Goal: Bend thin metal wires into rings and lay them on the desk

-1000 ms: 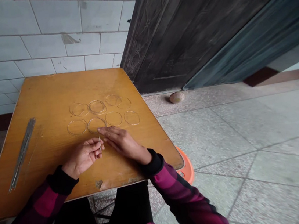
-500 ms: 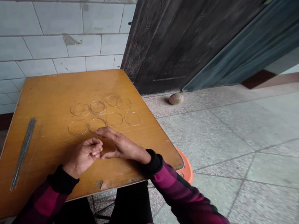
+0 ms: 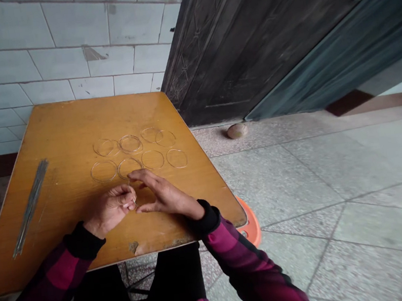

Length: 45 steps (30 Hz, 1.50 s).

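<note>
My left hand [image 3: 111, 209] rests on the orange wooden table [image 3: 63, 125], fingers curled in a pinch on a thin piece of wire [image 3: 134, 200]. Right beside it my right hand [image 3: 160, 194] arches over the table, thumb and fingers bent toward the same wire; I cannot make out whether it grips it. Just beyond both hands lie several thin wire rings [image 3: 137, 152] in two rows on the tabletop.
A bundle of straight wires [image 3: 31, 204] lies along the table's left side. An orange plastic stool [image 3: 251, 225] shows under the right edge. A round stone [image 3: 237, 130] sits on the paved floor by a dark wooden door [image 3: 262, 27]. White tiled wall [image 3: 58, 41] behind.
My right hand has drawn back from lying flat near the rings and curled up beside my left hand's pinch. The left hand has barely moved.
</note>
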Available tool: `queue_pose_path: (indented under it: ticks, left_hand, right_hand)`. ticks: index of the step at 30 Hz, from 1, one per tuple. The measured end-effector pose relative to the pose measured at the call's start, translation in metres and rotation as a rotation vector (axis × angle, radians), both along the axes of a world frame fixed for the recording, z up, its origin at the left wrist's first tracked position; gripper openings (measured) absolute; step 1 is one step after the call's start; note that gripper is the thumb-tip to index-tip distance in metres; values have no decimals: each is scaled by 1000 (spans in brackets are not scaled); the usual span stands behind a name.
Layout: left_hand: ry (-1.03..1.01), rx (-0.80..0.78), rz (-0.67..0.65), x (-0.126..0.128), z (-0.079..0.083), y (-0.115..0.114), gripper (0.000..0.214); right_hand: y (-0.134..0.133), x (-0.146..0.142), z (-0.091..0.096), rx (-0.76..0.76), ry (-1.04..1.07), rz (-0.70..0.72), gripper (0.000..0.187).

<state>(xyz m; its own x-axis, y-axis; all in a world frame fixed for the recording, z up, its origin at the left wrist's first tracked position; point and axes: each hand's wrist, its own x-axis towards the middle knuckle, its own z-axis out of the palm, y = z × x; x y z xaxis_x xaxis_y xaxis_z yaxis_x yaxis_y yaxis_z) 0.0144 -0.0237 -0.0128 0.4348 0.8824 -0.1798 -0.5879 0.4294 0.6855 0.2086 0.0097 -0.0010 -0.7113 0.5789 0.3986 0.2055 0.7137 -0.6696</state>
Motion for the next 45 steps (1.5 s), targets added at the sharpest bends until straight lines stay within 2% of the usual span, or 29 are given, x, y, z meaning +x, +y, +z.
queue_pose_path:
  ticks: [3,9,13,19,25,39,45]
  left_hand:
    - [-58,-7,32,-3,0,2,21]
    - [-90,-19,41,-5,4,6,22]
    - [-75,-48,80,-7,3,9,18]
    - [-71,-74,36,-9,-1,12,18]
    - [-89,-99,71,-8,2,12,20]
    - [-82,-106,110,-7,2,9,13]
    - [-77,-101,159,-5,4,8,14]
  right_hand:
    - [2,2,-3,-42,47,-6,94]
    - [4,6,-1,-148,138,-41,77]
    - [5,8,0,-133,147,-21,85]
    - [5,7,-2,-108,135,-31,86]
    - [5,9,0,-61,79,15,104]
    - [0,3,3,-9,150,-129,77]
    - [-1,1,1,53,145,-186,74]
